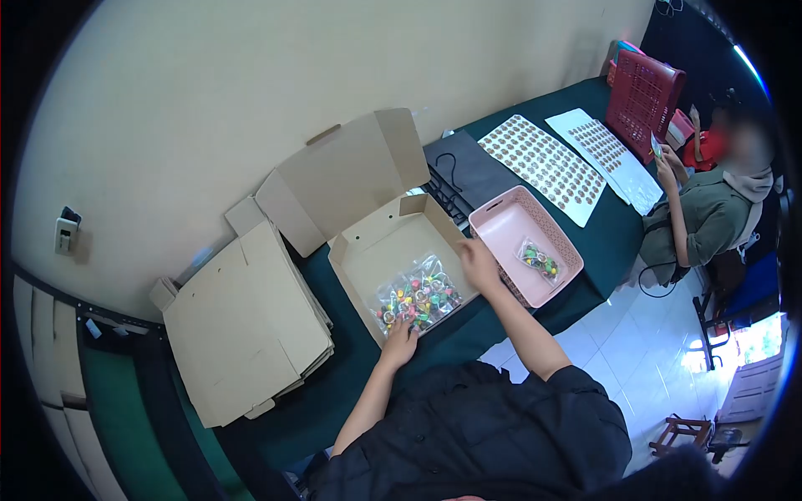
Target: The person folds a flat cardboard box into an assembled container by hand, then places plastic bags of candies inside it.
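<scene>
An open cardboard box (373,236) stands before me with its lid folded back. Clear plastic packets (422,292) holding small colourful pieces and what look like metal rings lie in its near part. My left hand (401,338) reaches over the box's near edge, fingers spread on the packets. At the box's right wall is my right hand (479,265), between the box and a pink plastic basket (511,219). Its fingers are mostly hidden, so I cannot see whether it grips the wall. One similar packet (537,259) lies inside the basket.
Flattened cardboard boxes (238,321) are stacked at the left. Beyond the basket, sheets of round stickers (543,167) lie on the dark green tablecloth (591,246). A dark red crate (643,96) stands farther off. At the right, a person (710,209) holds a small item.
</scene>
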`<state>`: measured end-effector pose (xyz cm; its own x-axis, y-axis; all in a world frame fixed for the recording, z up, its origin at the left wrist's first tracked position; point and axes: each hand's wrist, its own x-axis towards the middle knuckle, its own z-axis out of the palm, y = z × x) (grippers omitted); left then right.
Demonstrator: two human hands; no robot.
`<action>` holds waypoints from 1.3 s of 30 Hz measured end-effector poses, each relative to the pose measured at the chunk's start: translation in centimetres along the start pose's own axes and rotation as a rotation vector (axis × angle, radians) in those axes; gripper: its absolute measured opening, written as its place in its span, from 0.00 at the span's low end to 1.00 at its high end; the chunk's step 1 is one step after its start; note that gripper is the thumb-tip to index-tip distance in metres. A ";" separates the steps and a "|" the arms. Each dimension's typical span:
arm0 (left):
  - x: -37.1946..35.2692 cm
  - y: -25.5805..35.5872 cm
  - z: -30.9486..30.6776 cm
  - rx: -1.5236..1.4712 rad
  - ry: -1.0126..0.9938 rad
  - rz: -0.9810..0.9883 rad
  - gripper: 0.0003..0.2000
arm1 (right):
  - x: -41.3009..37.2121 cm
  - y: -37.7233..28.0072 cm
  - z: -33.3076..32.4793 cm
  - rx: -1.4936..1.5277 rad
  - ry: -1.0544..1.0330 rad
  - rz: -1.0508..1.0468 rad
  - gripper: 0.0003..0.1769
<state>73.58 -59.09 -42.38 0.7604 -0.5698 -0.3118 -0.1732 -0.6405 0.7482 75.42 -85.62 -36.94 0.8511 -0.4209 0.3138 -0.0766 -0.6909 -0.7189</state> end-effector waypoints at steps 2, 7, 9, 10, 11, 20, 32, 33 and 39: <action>0.0 0.1 0.0 -0.002 0.000 -0.014 0.23 | 0.7 2.1 -2.0 -0.049 0.162 -0.022 0.15; 0.0 0.6 -0.2 -0.003 0.007 -0.038 0.22 | 0.0 14.4 -6.1 -0.448 0.110 0.360 0.21; -0.2 0.6 0.0 0.048 -0.021 -0.046 0.21 | -0.8 16.0 -7.7 -0.582 -0.071 0.558 0.22; -0.3 0.6 0.0 0.042 -0.020 -0.052 0.21 | -1.4 17.1 -8.0 -0.636 -0.119 0.619 0.25; -0.2 0.6 0.0 0.056 -0.025 -0.045 0.21 | -1.8 18.1 -8.0 -0.689 -0.165 0.682 0.30; -0.3 0.8 -0.2 0.003 0.015 -0.007 0.20 | -1.1 12.2 -11.4 -0.630 -0.122 0.657 0.34; -1.5 9.0 -2.6 -0.670 0.230 0.223 0.19 | -4.2 -4.3 -0.5 0.745 -0.107 0.260 0.13; -1.5 9.3 -2.5 -0.866 0.231 0.206 0.19 | -5.5 -5.5 0.7 0.792 -0.178 0.256 0.13; -2.6 9.4 -4.6 -1.137 0.307 0.195 0.18 | -7.0 -10.7 0.9 0.629 -0.311 0.079 0.20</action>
<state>72.85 -61.25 -31.85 0.9274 -0.3611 -0.0977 0.2335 0.3545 0.9054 70.80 -74.75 -32.01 0.9716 -0.2031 0.1216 0.0907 -0.1550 -0.9837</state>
